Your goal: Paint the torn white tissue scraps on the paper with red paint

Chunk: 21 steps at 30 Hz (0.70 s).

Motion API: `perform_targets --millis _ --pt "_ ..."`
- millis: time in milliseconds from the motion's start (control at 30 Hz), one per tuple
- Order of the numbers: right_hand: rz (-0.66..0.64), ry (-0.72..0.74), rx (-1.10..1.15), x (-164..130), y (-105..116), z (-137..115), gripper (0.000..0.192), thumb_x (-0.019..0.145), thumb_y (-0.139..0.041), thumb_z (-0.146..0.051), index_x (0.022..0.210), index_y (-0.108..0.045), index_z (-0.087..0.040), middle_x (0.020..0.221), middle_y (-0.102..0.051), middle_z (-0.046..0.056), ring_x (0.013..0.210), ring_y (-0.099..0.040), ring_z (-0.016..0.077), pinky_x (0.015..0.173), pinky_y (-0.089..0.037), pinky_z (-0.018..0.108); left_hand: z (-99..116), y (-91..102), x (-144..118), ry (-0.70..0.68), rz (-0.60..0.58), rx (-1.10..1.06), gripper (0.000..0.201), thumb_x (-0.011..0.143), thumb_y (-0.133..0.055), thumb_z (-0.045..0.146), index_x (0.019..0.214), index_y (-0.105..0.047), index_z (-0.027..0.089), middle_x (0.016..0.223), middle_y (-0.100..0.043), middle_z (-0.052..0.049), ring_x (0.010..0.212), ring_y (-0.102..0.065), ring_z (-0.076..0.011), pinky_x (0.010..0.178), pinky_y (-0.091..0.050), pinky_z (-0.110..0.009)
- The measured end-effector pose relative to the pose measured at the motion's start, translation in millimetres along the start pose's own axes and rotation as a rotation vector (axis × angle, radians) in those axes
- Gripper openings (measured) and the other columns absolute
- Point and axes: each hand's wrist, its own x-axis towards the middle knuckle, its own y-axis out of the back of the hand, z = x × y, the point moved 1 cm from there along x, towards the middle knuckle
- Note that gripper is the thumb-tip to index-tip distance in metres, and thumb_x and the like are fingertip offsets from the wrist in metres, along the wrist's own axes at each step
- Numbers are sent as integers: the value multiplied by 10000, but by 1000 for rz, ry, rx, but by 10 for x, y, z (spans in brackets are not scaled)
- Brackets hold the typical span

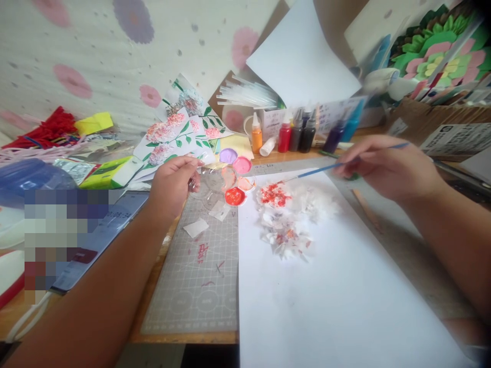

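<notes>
Cluttered desk: right hand, fingers pinching a brush, best dabs lightly at paper petals while left hand grips the palette beside them.

Bright, soft light; blurred, warped edges.

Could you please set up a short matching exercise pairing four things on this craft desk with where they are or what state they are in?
Things:
1. Paintbrush
2. Clear paint palette
3. Orange dye bottle
4. Paper flower

Places or states:
A. Standing in the row of bottles at the back
B. Dabbed with red, lying on the white sheet
C. Steadied by the left hand
D. Held in the right hand

Pairs: 1-D, 2-C, 3-A, 4-B
</notes>
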Motion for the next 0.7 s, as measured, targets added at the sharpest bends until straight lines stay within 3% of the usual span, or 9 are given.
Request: perform_targets --millis 267,433,700 --pt "37 -104 83 38 -52 71 206 670 -641 -361 651 -593 -162 546 -607 28 482 -566 120 434 -404 215 -14 -20 6 -31 -5 -16 96 772 -509 143 701 -573 137 418 -460 43 392 -412 -72 438 -311 -226" --pt "45 -166 73 61 -62 150 266 675 -666 -399 709 -564 -156 602 -636 27 491 -579 105 442 -421 192 1 -22 -4 -19 -11 -6 96 782 -505 148 706 -564 140 427 -468 42 391 -417 -71 437 -315 -224" --pt "127 -107 49 55 77 55 127 623 -663 -255 642 -581 -160 567 -621 26 504 -586 118 434 -414 201 -16 -3 8 -17 -6 -5 95 789 -510 163 710 -561 152 429 -468 45 390 -418 -75 435 -310 -230"
